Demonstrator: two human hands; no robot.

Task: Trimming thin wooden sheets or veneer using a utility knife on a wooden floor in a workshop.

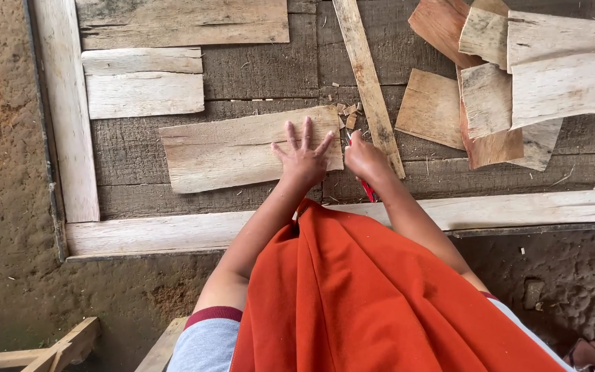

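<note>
Two hands work at a wooden slab: the left hand presses flat on its right end, fingers spread apart; just beside them, the right hand curls shut around a red-handled tool at the slab's edge.

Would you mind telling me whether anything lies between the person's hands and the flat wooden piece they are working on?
Nothing visible does. The left hand already rests flat on the wooden piece, and the right hand, closed around a red-handled tool, sits right at its end.
</note>
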